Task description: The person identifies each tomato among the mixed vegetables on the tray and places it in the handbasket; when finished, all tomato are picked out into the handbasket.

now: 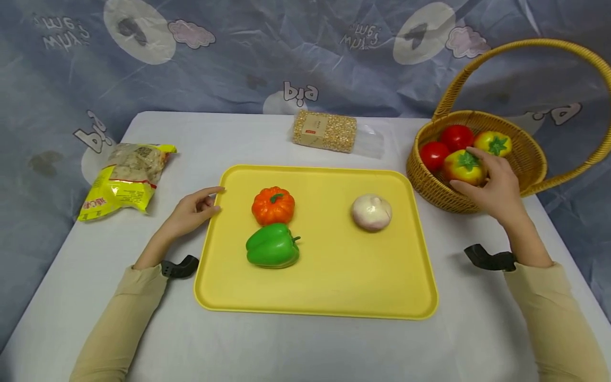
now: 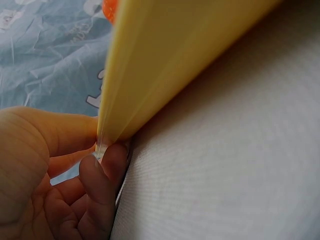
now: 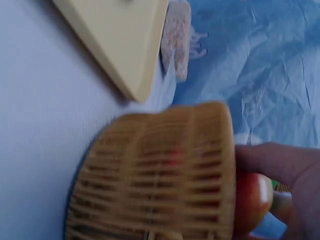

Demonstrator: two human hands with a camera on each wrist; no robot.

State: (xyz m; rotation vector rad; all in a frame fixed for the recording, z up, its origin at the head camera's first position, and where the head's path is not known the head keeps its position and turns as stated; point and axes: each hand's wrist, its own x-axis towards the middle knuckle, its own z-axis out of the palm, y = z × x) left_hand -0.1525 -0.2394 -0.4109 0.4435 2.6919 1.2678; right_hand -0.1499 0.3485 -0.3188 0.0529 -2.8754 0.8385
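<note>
My left hand (image 1: 191,212) pinches the left rim of the yellow tray (image 1: 324,286), with fingertips at the tray's underside in the left wrist view. My right hand (image 1: 501,185) grips a yellow-and-red fruit with a green leafy top (image 1: 462,166) inside the wicker basket (image 1: 441,193); the basket wall hides part of it in the right wrist view. Beside it in the basket lie two red tomatoes (image 1: 456,138) and a similar yellow fruit (image 1: 489,142). On the tray sit an orange pumpkin (image 1: 273,207), a green bell pepper (image 1: 272,246) and a whitish garlic bulb (image 1: 371,213).
A yellow snack-like bag (image 1: 126,180) lies at the table's left. Behind the tray is a clear packet of pale grains (image 1: 329,131). The basket's tall handle (image 1: 539,43) arches above the right hand. A blue patterned cloth (image 1: 262,58) hangs behind the white table.
</note>
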